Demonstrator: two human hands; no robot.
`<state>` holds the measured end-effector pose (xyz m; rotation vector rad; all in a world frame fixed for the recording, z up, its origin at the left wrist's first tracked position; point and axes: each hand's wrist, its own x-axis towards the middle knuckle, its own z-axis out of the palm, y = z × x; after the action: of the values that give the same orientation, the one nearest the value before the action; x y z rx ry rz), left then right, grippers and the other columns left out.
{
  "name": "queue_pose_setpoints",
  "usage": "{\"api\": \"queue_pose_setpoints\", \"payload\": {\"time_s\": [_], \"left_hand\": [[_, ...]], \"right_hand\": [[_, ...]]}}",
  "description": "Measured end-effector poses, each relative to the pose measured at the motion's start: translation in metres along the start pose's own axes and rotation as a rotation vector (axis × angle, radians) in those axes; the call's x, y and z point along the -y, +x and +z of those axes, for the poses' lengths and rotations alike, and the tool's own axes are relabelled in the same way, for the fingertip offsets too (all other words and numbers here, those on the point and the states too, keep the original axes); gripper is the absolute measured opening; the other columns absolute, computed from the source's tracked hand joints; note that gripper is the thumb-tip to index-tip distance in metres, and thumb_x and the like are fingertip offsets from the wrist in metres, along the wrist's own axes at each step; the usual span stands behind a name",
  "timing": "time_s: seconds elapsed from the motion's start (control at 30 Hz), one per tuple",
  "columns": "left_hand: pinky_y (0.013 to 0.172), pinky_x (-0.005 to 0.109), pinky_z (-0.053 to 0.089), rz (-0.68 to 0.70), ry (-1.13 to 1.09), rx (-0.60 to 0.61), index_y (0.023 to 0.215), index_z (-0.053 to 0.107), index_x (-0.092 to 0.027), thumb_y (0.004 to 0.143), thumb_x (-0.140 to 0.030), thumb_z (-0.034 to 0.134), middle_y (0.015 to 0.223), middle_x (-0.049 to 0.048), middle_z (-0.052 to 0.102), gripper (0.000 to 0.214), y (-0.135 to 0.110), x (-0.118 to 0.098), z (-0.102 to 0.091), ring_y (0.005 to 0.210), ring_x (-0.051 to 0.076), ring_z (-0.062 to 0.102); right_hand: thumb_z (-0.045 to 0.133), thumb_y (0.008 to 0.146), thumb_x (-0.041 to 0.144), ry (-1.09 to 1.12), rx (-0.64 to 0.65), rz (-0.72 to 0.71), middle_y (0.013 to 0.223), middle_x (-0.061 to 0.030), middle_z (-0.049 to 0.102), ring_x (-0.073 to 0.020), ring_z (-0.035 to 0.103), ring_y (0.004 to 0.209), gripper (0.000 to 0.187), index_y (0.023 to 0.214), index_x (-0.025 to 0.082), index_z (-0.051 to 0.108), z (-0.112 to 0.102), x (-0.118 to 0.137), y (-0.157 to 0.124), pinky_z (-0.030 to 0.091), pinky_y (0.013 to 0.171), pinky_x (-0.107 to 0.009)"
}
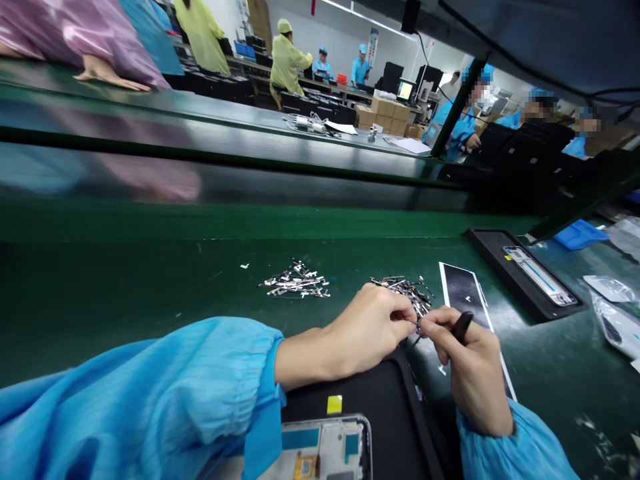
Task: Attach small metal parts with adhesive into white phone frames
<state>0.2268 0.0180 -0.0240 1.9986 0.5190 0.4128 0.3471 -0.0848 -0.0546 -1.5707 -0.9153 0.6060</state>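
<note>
My left hand (367,330) is closed in a pinch at the near edge of a pile of small metal parts (406,292), its fingertips meeting those of my right hand (467,363). Between the fingertips sits a tiny metal part (419,325). My right hand also grips black tweezers (461,327) pointing up and away. Both hands hover over the far corner of a black tray (395,413) holding a phone frame (325,450) with a yellow sticker (334,404) beside it.
A second pile of metal parts (296,280) lies to the left on the green bench (125,287). A black strip (467,297), another black tray with a part (525,270), plastic bags (613,310) and a blue cloth (580,235) sit at right. Other people work behind.
</note>
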Motion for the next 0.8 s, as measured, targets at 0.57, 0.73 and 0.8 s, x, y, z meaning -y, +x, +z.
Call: {"api": "queue_pose_setpoints", "payload": {"time_s": [0.57, 0.73, 0.8], "left_hand": [[0.06, 0.026, 0.037, -0.162, 0.145, -0.107, 0.065, 0.067, -0.012, 0.071, -0.01, 0.053, 0.056, 0.0026, 0.058, 0.016, 0.018, 0.024, -0.012, 0.056, 0.016, 0.054], [0.061, 0.025, 0.035, -0.131, 0.178, -0.172, 0.066, 0.063, -0.013, 0.07, -0.012, 0.058, 0.073, 0.0032, 0.058, 0.007, 0.013, 0.01, -0.009, 0.064, 0.015, 0.05], [0.06, 0.023, 0.035, -0.108, 0.154, -0.164, 0.065, 0.062, -0.014, 0.071, -0.012, 0.057, 0.071, 0.0016, 0.058, 0.008, 0.01, 0.005, -0.007, 0.064, 0.014, 0.05]], "right_hand": [[0.07, 0.06, 0.038, 0.242, -0.025, 0.243, 0.053, 0.0013, 0.052, -0.0017, 0.03, 0.038, 0.027, 0.067, 0.014, 0.061, 0.001, 0.007, 0.01, 0.02, 0.041, -0.02], [0.069, 0.061, 0.039, 0.261, -0.032, 0.222, 0.054, 0.0004, 0.053, -0.0019, 0.031, 0.038, 0.027, 0.066, 0.014, 0.06, 0.002, 0.008, 0.007, 0.021, 0.039, -0.02], [0.069, 0.061, 0.039, 0.261, -0.041, 0.206, 0.054, 0.0005, 0.053, -0.0023, 0.032, 0.038, 0.027, 0.065, 0.014, 0.06, 0.002, 0.008, 0.006, 0.019, 0.038, -0.02]]}}
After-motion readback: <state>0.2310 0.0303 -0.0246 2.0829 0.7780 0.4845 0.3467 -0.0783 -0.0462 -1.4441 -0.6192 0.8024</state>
